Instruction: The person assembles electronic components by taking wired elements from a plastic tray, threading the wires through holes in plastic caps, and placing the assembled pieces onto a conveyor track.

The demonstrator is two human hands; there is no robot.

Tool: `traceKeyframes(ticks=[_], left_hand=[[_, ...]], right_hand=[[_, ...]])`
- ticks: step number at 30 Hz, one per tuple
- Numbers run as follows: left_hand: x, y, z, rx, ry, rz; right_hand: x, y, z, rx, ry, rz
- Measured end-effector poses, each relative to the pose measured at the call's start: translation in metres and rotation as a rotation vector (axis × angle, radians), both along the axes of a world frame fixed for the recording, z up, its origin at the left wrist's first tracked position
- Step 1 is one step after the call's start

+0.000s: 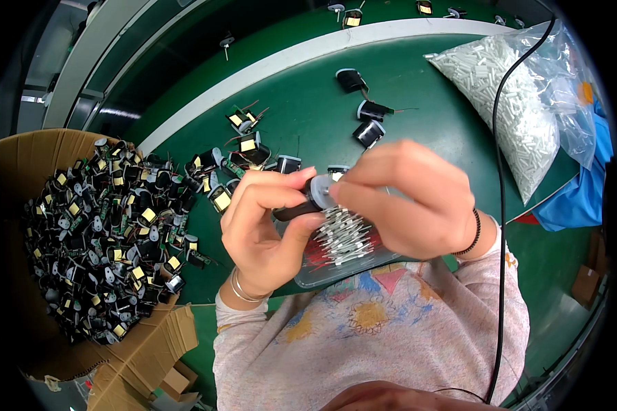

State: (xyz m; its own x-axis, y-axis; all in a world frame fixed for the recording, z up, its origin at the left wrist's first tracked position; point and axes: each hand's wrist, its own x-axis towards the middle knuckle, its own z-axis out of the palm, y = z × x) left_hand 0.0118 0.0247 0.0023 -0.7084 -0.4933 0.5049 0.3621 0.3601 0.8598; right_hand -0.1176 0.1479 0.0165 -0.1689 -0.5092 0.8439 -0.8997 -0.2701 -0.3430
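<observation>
Black unit [293,211] sits pinched in left hand [259,229]; cap [320,192] protrudes.

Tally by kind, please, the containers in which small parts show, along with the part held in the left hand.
Cardboard box of black parts: 1
Clear plastic bag of white pieces: 1
Clear tray of white and red pieces: 1
Grey-capped black part in the left hand: 1
Total: 4

Wears pale speckled long-sleeved top [418,349], multicoloured sketchy print [368,316]; left-wrist silver bangles [243,294], right-wrist black beaded band [476,233].
</observation>
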Motion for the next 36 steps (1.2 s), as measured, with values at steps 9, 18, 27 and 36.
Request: traceKeyframes(ticks=[9, 18, 27, 36], left_hand=[[0.004, -0.007, 0.009, -0.346, -0.121, 0.041], [-0.002, -0.01, 0.003, -0.227, -0.068, 0.032], [-0.118, -0.163, -0.05, -0.488, -0.294, 0.247], [-0.117, -0.154, -0.039, -1.17, -0.93, 0.137]], right_hand=[[-0.005, -0.003, -0.008, 0.045, -0.127, 0.133], [-0.01, -0.013, -0.015, -0.019, -0.203, 0.158], [-0.01, -0.005, -0.034, 0.466, -0.121, -0.067], [0.028, 0.013, -0.081, 1.185, 0.062, 0.352]])
